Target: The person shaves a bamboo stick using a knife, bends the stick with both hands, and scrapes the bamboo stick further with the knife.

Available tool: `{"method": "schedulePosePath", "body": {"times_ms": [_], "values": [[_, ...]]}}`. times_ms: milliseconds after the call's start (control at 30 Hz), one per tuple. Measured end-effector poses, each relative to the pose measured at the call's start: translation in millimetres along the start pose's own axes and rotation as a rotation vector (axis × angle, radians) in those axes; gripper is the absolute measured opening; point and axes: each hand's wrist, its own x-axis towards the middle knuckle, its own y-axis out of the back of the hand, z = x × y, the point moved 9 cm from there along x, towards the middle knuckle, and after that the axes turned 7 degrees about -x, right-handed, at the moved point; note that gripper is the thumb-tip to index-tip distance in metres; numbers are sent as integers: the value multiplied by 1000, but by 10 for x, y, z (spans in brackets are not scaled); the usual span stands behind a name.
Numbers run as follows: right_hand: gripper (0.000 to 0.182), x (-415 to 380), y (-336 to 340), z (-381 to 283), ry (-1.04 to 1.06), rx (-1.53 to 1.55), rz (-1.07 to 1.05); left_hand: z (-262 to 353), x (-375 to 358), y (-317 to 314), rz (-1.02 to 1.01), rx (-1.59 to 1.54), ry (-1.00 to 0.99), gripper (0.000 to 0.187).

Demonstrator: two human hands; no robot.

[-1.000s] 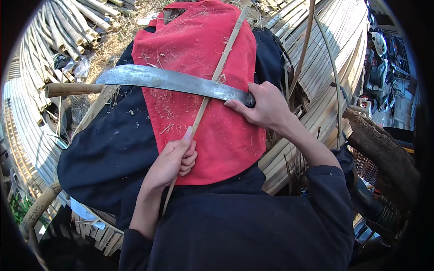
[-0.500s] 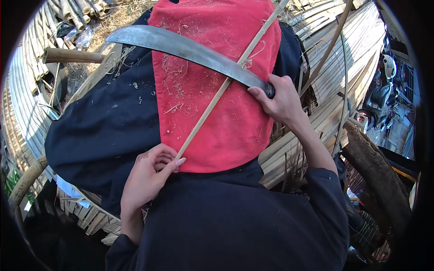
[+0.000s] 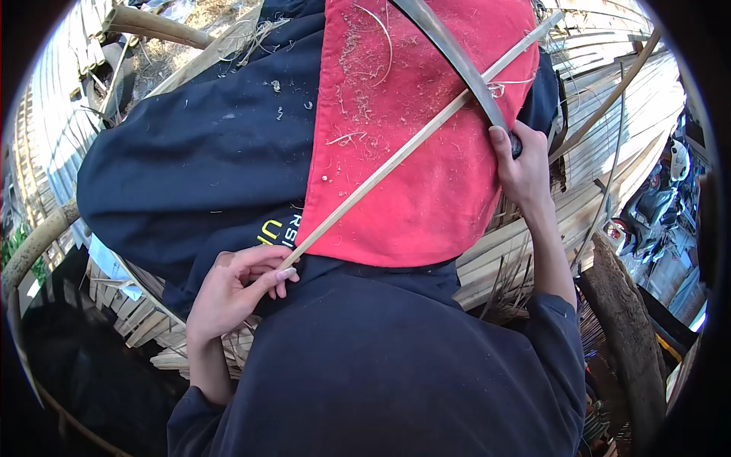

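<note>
A pale wooden strip (image 3: 381, 171) slants from the lower left to the upper right across a red cloth (image 3: 403, 221) on my lap. My left hand (image 3: 240, 289) pinches the strip's lower end between thumb and fingers. My right hand (image 3: 525, 167) is closed round the dark handle of a curved knife (image 3: 457, 61), thumb near the base of the blade. The blade crosses over the strip, close to the strip's upper part, and its tip runs out of view at the top. Thin shavings (image 3: 350, 137) lie on the cloth, and a curl sits beside the blade.
Split bamboo slats (image 3: 487, 274) lie under and around my legs in dark trousers (image 3: 205, 167). A thick log (image 3: 624, 335) stands at the right. Bamboo poles (image 3: 156, 27) are at the upper left, and a parked motorbike (image 3: 647, 206) is at the far right.
The view has shifted, so the cloth appears further right. The knife has turned steeper, its tip pointing more upward, and the strip lies at a flatter slant. Both hands keep their hold.
</note>
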Motion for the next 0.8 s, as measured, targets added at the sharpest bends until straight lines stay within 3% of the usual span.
{"method": "schedulePosePath", "body": {"times_ms": [267, 500, 600, 800], "values": [[56, 8, 62, -121, 5, -1, -31, 304, 552, -485, -85, -248, -68, 29], [67, 24, 29, -101, 97, -149, -79, 630, 1116, -917, -141, -347, -141, 28], [67, 43, 96, -238, 183, -237, -69, 684, 1218, -1000, -77, -343, -108, 27], [67, 68, 51, -221, 117, -251, -108, 500, 1077, -882, 71, -291, -97, 25]]}}
